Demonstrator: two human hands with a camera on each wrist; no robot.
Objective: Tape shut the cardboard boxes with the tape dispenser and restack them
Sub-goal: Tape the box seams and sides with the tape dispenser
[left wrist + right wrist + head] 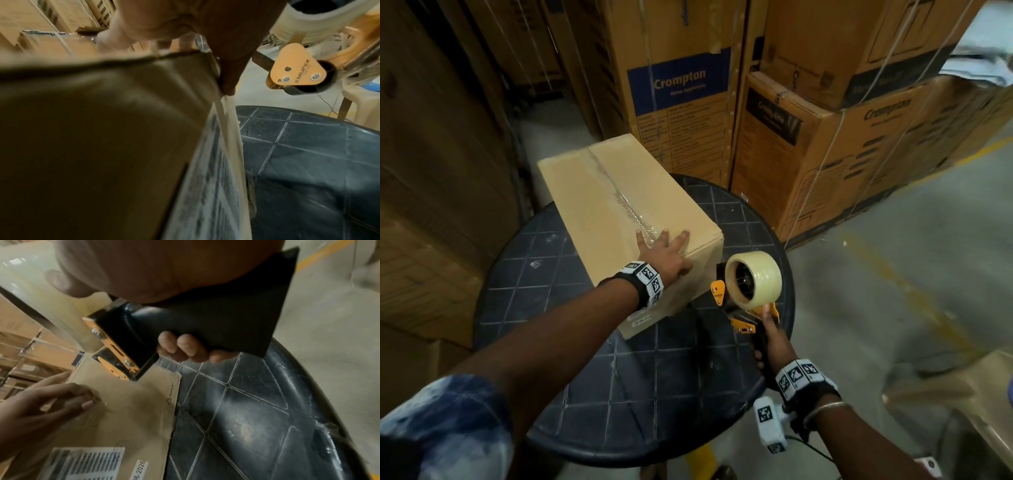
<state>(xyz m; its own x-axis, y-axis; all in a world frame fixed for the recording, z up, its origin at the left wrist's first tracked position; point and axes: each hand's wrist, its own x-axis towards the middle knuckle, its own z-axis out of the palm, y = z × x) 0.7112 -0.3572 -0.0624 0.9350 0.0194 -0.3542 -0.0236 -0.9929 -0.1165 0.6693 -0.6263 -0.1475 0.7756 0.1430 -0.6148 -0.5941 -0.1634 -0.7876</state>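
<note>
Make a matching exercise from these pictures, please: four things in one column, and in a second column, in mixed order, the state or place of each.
Things:
1. cardboard box
2. tape dispenser
3. left hand
4. round table

States or places:
a. gripped by the handle in the right hand
b. dark, with a grid pattern
c. lies on the table, clear tape along its top seam
d. fingers spread, pressing on the box's near end

Pairs: 1-c, 2-a, 3-d, 4-b

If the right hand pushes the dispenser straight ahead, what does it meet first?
Probably the near end of the plain brown cardboard box; the orange-and-black tape dispenser in the right hand sits just beside it, though depth is unclear.
</note>
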